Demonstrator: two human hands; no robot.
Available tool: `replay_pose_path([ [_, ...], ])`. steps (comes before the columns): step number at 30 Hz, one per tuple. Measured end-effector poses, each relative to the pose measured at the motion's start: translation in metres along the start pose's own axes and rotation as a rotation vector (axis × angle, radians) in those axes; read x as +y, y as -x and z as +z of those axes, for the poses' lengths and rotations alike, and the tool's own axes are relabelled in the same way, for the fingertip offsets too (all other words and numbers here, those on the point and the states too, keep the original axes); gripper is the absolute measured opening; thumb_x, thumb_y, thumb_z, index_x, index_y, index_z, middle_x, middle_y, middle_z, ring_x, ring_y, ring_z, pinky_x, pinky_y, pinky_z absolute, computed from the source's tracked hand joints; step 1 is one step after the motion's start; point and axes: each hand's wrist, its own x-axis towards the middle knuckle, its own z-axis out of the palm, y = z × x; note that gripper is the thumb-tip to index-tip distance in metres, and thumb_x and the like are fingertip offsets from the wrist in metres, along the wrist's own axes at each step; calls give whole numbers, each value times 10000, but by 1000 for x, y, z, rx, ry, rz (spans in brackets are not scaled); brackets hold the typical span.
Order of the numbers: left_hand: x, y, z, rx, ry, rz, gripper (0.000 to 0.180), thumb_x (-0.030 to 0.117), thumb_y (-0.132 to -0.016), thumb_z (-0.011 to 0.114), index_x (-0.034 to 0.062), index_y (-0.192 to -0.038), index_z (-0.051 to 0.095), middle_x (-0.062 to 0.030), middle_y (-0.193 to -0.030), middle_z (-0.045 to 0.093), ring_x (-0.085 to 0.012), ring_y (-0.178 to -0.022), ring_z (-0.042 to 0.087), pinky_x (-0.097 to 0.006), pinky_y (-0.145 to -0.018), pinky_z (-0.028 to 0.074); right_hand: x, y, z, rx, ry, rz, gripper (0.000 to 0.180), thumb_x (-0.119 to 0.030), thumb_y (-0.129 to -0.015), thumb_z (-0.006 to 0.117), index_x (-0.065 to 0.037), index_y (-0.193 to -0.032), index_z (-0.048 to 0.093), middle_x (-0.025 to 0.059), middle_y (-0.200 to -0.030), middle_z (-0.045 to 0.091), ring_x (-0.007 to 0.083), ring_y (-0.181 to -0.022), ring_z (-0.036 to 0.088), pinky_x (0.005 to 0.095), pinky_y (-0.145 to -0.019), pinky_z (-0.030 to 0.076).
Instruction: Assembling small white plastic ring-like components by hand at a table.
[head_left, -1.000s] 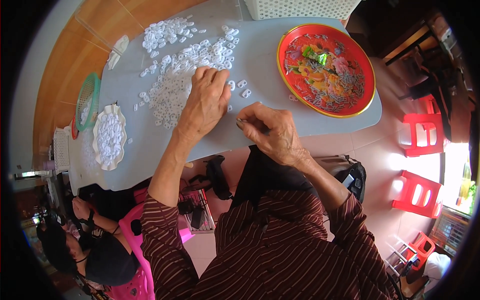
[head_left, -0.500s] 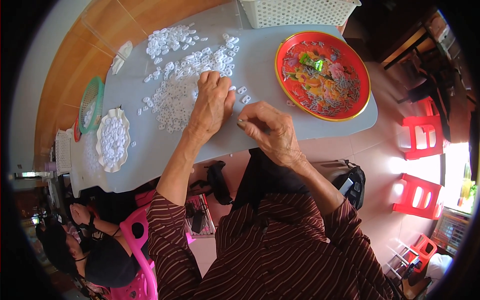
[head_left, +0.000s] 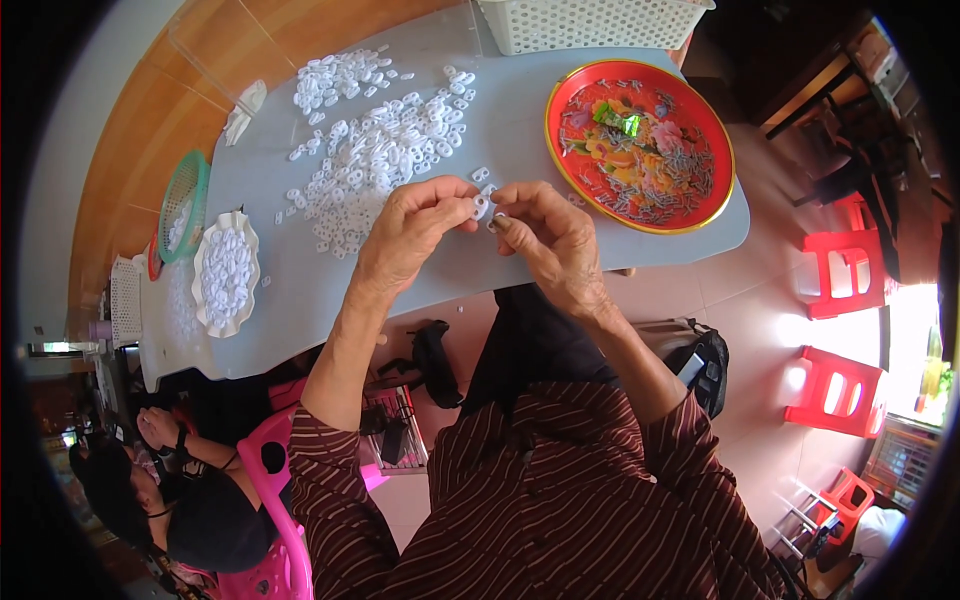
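Note:
My left hand [head_left: 408, 235] pinches a small white plastic piece with two holes [head_left: 480, 207] between thumb and fingers, above the near part of the grey table. Close to its right side, my right hand [head_left: 555, 245] has thumb and forefinger pressed together; what sits between them is too small to name. Just beyond both hands lie a few loose white pieces [head_left: 480, 174]. A spread heap of the same white pieces [head_left: 395, 140] covers the table past my left hand. To the right is a round red flowered tray [head_left: 557, 125] holding many small grey metal pins [head_left: 690, 165].
A green wrapper [head_left: 620, 122] lies in the tray. White pieces fill a scalloped white dish [head_left: 253, 268] at left, near a green basket [head_left: 199, 185]. A white perforated basket [head_left: 600, 28] stands at the far edge. Another person [head_left: 215, 520] sits lower left on a pink chair.
My left hand has drawn back from the heap and turned, now showing the white piece in its fingers. My right hand has risen slightly, bringing its fingertips beside that piece.

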Motion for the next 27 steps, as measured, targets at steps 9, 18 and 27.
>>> replay_pose_path([
  [9,4,-6,-5,-104,-411,64,183,150,-848,540,-28,-850,584,-13,-661,537,-82,-625,449,-256,-582,390,3,2,5,11,61,-49,202,21,-881,565,19,-1082,550,55,-864,613,81,-733,563,232,-641,493],
  [18,-12,6,24,86,-481,353,211,190,-941,468,-11,-903,521,-121,-629,503,-198,-538,458,-329,-546,412,3,2,3,94,18,-70,211,17,-891,554,30,-1102,550,55,-869,614,95,-769,590,242,-670,512],
  [27,-21,9,25,204,-429,335,183,136,-935,446,-9,-824,458,-96,-589,371,-145,-540,333,-312,-498,347,9,3,1,-10,108,-50,320,-6,-829,645,30,-1128,538,69,-835,615,104,-758,619,247,-682,510],
])
